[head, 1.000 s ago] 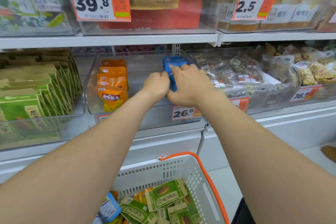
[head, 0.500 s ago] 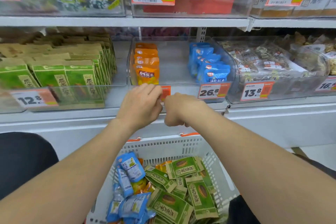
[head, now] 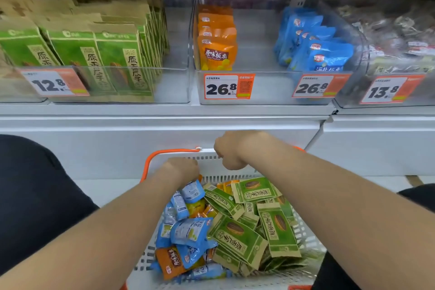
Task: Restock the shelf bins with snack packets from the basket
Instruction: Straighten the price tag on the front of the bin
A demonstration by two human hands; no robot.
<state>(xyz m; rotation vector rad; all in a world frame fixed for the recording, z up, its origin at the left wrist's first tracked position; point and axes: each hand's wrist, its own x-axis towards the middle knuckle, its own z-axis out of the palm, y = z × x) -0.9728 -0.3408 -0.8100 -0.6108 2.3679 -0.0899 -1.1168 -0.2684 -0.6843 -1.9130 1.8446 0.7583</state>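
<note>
The white basket (head: 235, 173) with an orange handle stands below the shelf, filled with blue, orange and green snack packets. My left hand (head: 182, 168) reaches down into its far left corner, fingertips on a blue packet (head: 193, 192); the fingers are hidden, so no grip shows. Above the basket's far rim my right hand (head: 231, 150) is curled into a fist with nothing seen in it. The clear shelf bin (head: 259, 87) above holds a row of orange packets (head: 216, 54) at its left and blue packets (head: 315, 54) at its right.
A bin of green seed packets (head: 113, 59) stands to the left, and a bin of mixed wrapped snacks (head: 400, 37) to the right. Price tags line the bin fronts. A white shelf base runs behind the basket. Dark clothing shows at both lower sides.
Both hands have left the blue packets in the bin and dropped to the basket. The view has tilted down, and my left hand now reaches among the packets.
</note>
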